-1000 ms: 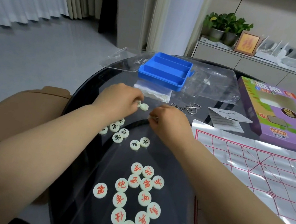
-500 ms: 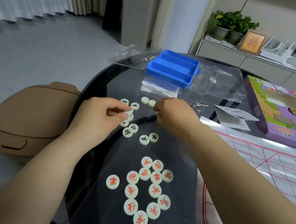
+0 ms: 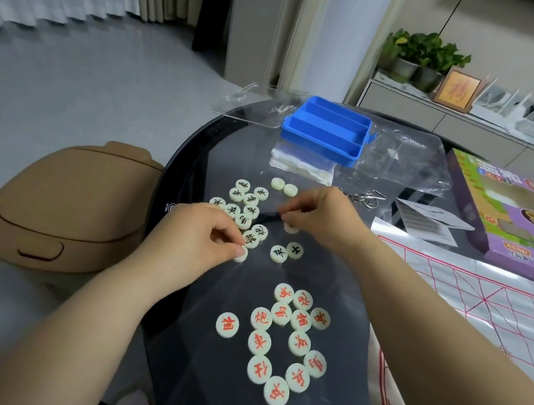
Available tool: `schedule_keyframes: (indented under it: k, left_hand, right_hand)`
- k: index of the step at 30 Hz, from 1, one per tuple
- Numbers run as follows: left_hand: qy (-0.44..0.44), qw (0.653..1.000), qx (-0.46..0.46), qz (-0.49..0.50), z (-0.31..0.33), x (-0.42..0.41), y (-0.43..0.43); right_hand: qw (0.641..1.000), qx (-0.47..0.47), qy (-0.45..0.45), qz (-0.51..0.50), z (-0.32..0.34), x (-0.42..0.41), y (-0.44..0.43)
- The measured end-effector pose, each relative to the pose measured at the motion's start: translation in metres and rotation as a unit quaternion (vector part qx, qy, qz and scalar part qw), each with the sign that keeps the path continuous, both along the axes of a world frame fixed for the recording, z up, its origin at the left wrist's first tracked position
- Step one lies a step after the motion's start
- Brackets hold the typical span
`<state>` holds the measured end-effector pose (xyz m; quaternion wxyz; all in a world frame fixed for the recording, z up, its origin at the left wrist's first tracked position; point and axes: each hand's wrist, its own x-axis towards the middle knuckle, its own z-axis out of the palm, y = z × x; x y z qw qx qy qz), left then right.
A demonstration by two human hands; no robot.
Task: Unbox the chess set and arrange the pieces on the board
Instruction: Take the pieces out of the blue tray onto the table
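Round cream chess pieces lie on the dark glass table (image 3: 188, 346). A cluster with red characters (image 3: 279, 339) sits near me; a cluster with black characters (image 3: 245, 208) lies farther away. My left hand (image 3: 198, 237) pinches a piece (image 3: 241, 254) at the near edge of the black cluster. My right hand (image 3: 319, 217) has its fingertips closed on another piece (image 3: 290, 228), mostly hidden under the fingers. Two blank-faced pieces (image 3: 283, 186) lie beyond. The foil board (image 3: 485, 311) with red lines lies at the right.
An empty blue tray (image 3: 328, 130) and clear plastic wrapping (image 3: 403, 160) sit at the table's far side. A purple game box (image 3: 516, 218), a paper leaflet (image 3: 426, 219) and metal wire puzzles (image 3: 367, 196) lie at the right. A tan stool (image 3: 65, 200) stands left of the table.
My left hand drew back toward me from the far pieces to the near edge of the black cluster. My right hand stayed beside it over a piece. My head shifted, moving the view.
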<state>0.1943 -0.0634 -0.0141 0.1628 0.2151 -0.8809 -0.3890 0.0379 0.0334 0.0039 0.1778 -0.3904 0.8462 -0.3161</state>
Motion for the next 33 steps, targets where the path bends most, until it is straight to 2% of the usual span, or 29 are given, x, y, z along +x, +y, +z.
schedule_keyframes:
  k: [6, 10, 12, 15, 25, 28, 31, 33]
  left_hand:
    - [0.024, 1.000, -0.006, 0.005, -0.003, -0.002, -0.002]
    - [0.036, 0.999, -0.033, -0.014, -0.001, -0.002, -0.001]
    - [0.020, 0.996, -0.075, -0.032, -0.003, -0.003, 0.001]
    - [0.019, 0.994, -0.102, -0.041, -0.004, -0.006, 0.002]
    - [0.021, 0.996, -0.083, -0.022, -0.006, -0.006, 0.007]
    - [0.052, 0.996, -0.071, 0.001, -0.001, -0.010, 0.006]
    - [0.072, 0.994, -0.082, 0.023, 0.007, -0.027, 0.001]
    - [0.050, 0.992, -0.114, 0.007, 0.011, -0.046, -0.005]
  right_hand:
    - [0.997, 0.006, 0.070, 0.017, 0.007, 0.001, 0.003]
    - [0.994, 0.048, 0.074, 0.067, 0.009, 0.002, 0.006]
    - [0.982, 0.087, 0.134, 0.098, 0.006, 0.005, 0.007]
    - [0.972, 0.103, 0.192, 0.086, 0.006, 0.007, 0.013]
    - [0.974, 0.137, 0.146, 0.111, 0.012, 0.034, 0.066]
    - [0.971, 0.143, 0.137, 0.132, 0.017, 0.037, 0.070]
    - [0.977, 0.107, 0.165, 0.088, 0.021, 0.023, 0.059]
    - [0.977, 0.073, 0.192, 0.050, 0.019, 0.011, 0.043]
